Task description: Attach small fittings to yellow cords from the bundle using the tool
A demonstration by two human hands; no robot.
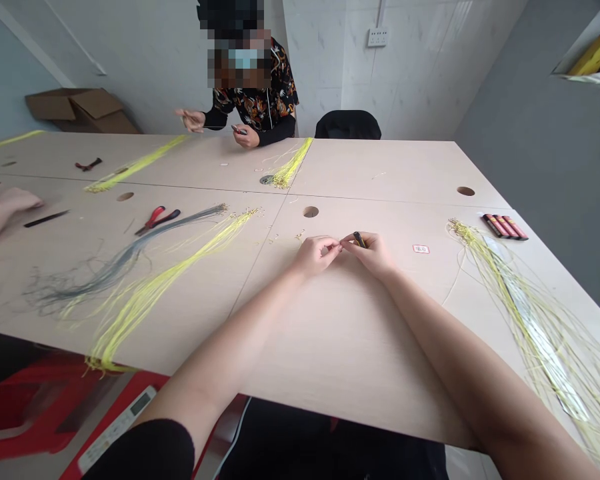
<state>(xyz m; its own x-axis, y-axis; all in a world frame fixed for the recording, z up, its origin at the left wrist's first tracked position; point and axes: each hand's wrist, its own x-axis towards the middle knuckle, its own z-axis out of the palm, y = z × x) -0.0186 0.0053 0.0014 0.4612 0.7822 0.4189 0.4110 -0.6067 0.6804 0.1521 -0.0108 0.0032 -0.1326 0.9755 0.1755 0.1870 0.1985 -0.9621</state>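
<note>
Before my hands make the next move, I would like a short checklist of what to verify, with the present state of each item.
1. Right hand holds the small dark object: ok.
2. Left hand is close to the right one, in front of it on the left: ok.
3. Left hand pinches a workpiece: cannot tell, too small to see.
4. Area near the left hand is free of loose bits: not ok, small gold-coloured pieces lie there.
5. Right-hand yellow strands lie neatly together: not ok, they fan out loosely.
</note>
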